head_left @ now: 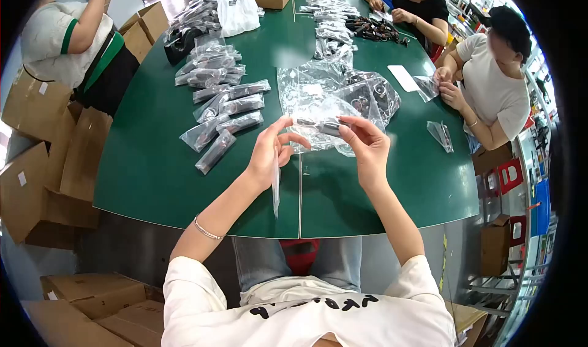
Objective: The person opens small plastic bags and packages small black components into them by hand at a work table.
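A small dark, stick-shaped item [331, 126], with clear plastic around its left part, is held level between my two hands above the table. My right hand [372, 148] pinches its right end between thumb and fingers. At the left end, the fingertips of my left hand [268, 151] meet the clear plastic. A thin, flat clear plastic bag [275, 191] hangs down from my left hand, gripped by its curled fingers. Just beyond my hands lies a large clear plastic bag [312, 90] with dark items [380, 93] in its right part.
Several bagged items [239, 105] lie in rows left on the green table [153, 182], with a white plastic bag [237, 13] behind. More packets [331, 22] and loose dark items [376, 30] lie at the back. Co-workers sit at right; a person stands left by cardboard boxes [37, 188].
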`<state>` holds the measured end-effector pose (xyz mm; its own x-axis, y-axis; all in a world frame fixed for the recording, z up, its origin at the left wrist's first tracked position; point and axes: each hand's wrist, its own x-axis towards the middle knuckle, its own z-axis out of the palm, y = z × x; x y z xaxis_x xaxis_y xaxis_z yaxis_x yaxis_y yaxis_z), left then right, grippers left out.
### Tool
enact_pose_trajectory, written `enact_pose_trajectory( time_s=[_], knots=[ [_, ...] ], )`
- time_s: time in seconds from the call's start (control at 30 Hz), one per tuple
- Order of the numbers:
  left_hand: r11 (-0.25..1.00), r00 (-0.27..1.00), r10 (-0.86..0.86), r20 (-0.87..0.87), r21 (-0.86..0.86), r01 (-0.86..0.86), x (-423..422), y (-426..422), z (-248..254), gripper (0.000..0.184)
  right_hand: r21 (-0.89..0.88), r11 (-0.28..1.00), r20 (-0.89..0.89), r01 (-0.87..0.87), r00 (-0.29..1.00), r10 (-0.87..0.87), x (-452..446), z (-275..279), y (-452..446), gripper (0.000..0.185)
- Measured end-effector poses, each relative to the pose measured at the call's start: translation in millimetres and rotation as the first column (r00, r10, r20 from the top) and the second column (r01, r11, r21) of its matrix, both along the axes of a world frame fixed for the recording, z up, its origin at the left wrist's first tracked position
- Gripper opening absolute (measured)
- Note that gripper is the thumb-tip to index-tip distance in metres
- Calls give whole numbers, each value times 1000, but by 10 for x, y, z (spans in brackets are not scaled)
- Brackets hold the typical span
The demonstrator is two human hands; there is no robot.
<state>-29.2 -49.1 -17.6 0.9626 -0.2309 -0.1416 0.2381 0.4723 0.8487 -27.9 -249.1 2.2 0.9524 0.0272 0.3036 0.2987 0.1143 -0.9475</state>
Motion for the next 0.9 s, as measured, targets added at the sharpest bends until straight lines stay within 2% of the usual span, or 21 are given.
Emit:
enact_pose_trajectory(
  time_s=[0.03, 0.1, 0.23, 0.3, 0.4, 0.47, 0.5, 0.53, 0.63, 0.67, 0.77, 0.87, 0.9],
  knots=[
    [1000, 1000, -31, 4, 4, 31, -2, -9, -22, 45, -18, 1000, 10, -11, 1000, 11, 2, 5, -4, 21],
    [997, 997, -78, 22, 0, 78, 0, 1, -42, 42, 54, 998, -59, -29, 998, 33, 16, 14, 24, 21],
    [998, 997, -50, 51, 47, 47, -37, -41, -32, 38, -1, 994, -77, -105, 991, 105, 111, 154, 304, 21],
    [995, 998, -51, 23, 88, 49, -34, -77, -4, 36, -71, 978, -106, -198, 976, 190, 224, 232, 512, 21],
    [999, 998, -26, 55, -20, 27, -43, -98, -61, 33, -103, 932, -138, -347, 933, 333, 402, 330, 967, 20],
    [996, 996, -68, 57, -45, 71, -33, -47, -89, 32, -127, 897, -161, -424, 901, 403, 636, 230, 1290, 21],
    [995, 994, -101, -36, -13, 100, 7, -18, -72, 33, -132, 884, -213, -449, 883, 417, 728, 223, 1452, 21],
    [996, 995, -93, -31, -11, 92, 24, -9, -71, 33, -136, 870, -266, -474, 863, 429, 812, 223, 1606, 22],
    [994, 996, -80, -44, -79, 76, 33, -10, -109, 33, -220, 816, -199, -535, 843, 499, 1175, 55, 2031, 21],
    [994, 996, -74, -41, -79, 71, 59, -25, -139, 33, -310, 813, -168, -494, 870, 464, 1202, 67, 2161, 20],
    [988, 981, 35, -191, -142, -62, 94, -87, -152, 21, -423, 766, -10, -485, 847, 531, 1275, -72, 2461, 20],
    [979, 993, -15, -114, -206, -9, -5, -5, -14, 18, -617, 658, 36, -432, 819, 572, 1313, -194, 2600, 25],
    [978, 993, -15, -114, -209, -9, 56, -18, -135, 18, -619, 656, 34, -433, 819, 573, 1337, -228, 2611, 25]
  ],
)
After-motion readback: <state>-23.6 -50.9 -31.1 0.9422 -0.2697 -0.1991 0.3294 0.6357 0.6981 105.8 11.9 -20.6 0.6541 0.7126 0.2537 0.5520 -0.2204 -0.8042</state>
